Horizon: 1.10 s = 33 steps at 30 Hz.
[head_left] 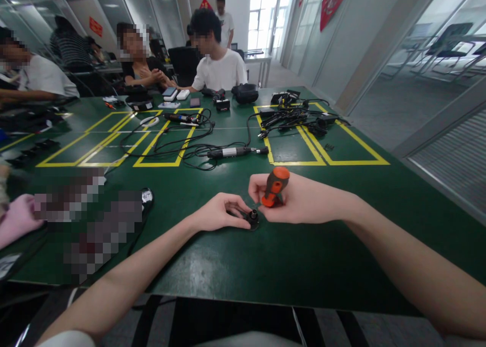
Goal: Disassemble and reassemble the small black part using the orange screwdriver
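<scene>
Gripping the orange screwdriver (275, 186) upright in our right hand (292, 200), we pinch the small black part (252, 217) steady with our left hand (220, 215) near the tabletop's (288, 256) front edge; keep the tip square.

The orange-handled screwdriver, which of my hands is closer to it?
Right. The right hand grips the orange-handled screwdriver, held upright. The left hand sits beside it to the left, holding the small black part on the table.

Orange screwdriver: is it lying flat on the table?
No, the right hand holds the orange screwdriver upright above the small black part.
</scene>
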{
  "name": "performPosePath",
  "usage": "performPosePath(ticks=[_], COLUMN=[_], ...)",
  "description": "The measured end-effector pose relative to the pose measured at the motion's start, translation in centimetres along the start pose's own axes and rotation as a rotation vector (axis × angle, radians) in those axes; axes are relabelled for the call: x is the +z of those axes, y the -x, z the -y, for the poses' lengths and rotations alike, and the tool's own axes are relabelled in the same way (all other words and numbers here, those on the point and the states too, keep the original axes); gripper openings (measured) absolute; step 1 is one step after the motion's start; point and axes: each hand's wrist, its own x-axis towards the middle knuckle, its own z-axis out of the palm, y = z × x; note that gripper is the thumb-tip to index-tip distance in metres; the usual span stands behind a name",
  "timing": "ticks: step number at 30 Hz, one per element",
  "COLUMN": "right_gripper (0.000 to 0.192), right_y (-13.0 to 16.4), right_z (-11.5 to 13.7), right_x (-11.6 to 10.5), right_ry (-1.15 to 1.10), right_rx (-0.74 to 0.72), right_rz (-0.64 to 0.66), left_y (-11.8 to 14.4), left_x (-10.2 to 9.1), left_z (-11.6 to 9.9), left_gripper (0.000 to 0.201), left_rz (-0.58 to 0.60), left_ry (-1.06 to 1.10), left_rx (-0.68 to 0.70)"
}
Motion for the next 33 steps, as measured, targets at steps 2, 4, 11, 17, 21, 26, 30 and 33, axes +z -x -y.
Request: performPosePath(ticks=[2,4,11,17,21,26,30,33], right_gripper=[0.012,0.009,0.008,0.014,0.011,0.015,0.016,0.012], right_y=[-0.04,-0.12,-0.15,-0.03,-0.13,-0.17,-0.22,-0.23], right_z=[-0.02,-0.10,-0.05,0.20,0.13,0.16,0.18,0.10], right_x=[0.04,0.11,0.12,0.13,0.16,0.11,0.16,0.23], right_ry=[0.010,0.012,-0.015,-0.055,-0.060,-0.096,-0.113,-0.131], right_rx=[-0.008,-0.016,-0.032,0.003,-0.012,-0.015,-0.002,0.001], right_rz=[0.001,0.002,0.000,0.021,0.008,0.011,0.034,0.023], left_y=[0.00,0.02,0.20,0.23,0.23,0.25,0.21,0.21], left_x=[0.07,0.13,0.30,0.30,0.24,0.12,0.04,0.07], left_z=[-0.03,-0.13,-0.56,-0.88,-0.90,-0.83,-0.86,-0.73], left_gripper=[0.040,0.041,0.038,0.037,0.036,0.037,0.036,0.036], left_rz=[0.000,0.006,0.001,0.030,0.030,0.033,0.043,0.041], left_ry=[0.015,-0.010,-0.158,-0.140,-0.145,-0.145,-0.151,-0.158], left_rx=[-0.015,-0.020,0.024,0.025,0.020,0.016,0.017,0.030])
